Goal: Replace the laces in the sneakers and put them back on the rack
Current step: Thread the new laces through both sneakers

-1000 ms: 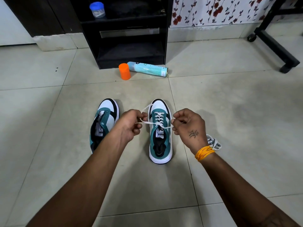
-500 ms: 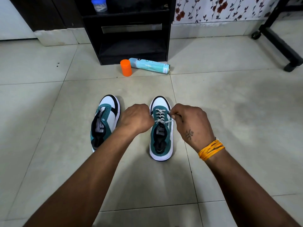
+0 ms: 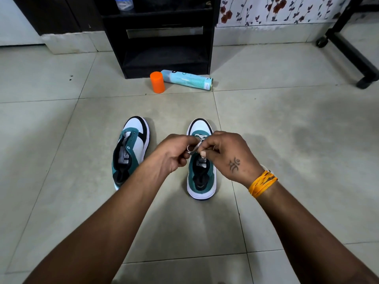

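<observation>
Both pinching lace [image 3: 193,148] directly over right sneaker [image 3: 202,171], left hand [image 3: 174,152] and right hand [image 3: 223,154] equally near, shoe pointing away toward rack [image 3: 164,37]; left sneaker [image 3: 131,150] unlaced beside.

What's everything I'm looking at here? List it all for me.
sneakers: two, teal, white and black, side by side on the floor; left one unlaced
lace: one, white, on the right sneaker
rack: one, black, against the wall
cap: one, orange, upright before the rack
spray can: one, light blue, lying beside the cap
jar: one, blue lid, on the rack
wristband: one, orange, right wrist
hands: left and right, both pinching the lace
</observation>
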Motion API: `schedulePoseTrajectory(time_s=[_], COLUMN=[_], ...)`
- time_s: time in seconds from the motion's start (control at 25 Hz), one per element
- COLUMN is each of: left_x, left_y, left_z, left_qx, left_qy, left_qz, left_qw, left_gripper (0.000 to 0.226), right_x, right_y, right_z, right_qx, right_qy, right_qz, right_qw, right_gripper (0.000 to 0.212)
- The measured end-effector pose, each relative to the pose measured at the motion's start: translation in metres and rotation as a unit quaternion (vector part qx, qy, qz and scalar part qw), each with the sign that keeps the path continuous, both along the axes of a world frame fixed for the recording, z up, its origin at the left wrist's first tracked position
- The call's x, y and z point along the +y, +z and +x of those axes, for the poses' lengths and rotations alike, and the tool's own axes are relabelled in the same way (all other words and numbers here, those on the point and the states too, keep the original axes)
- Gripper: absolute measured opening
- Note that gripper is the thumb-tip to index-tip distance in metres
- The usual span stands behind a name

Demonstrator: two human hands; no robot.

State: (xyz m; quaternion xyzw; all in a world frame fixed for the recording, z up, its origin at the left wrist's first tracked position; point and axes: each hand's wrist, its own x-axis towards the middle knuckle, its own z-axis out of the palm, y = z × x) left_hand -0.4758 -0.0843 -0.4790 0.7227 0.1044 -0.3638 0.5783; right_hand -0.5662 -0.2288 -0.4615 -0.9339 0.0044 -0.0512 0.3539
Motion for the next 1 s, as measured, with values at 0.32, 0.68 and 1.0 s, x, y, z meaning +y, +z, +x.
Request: schedulePoseTrajectory(time_s=[0.32,0.68,1.0], left_x=[0.007,0.007,0.007], left_y=[-0.006,-0.006,-0.025], left_z=[-0.002,-0.001,-0.01], left_qx=[-0.001,-0.206,-0.542], left_qy=[-0.081,-0.152,-0.148], left_qz=[-0.044,0.052,0.182], left_qw=[0.996,0.965,0.807], left_gripper=[0.018,0.015,0.017], right_x=[-0.001,0.006,0.014], right_y=[-0.014,-0.043,-0.049], right_z=[0.016,0.022,0.025], right_qx=[0.055,0.092,0.077], right_qy=[-0.119,-0.12,-0.194], right_qz=[0.318,0.391,0.389], right_qw=[0.939,0.908,0.897], right_gripper=[0.006,0.009,0.01])
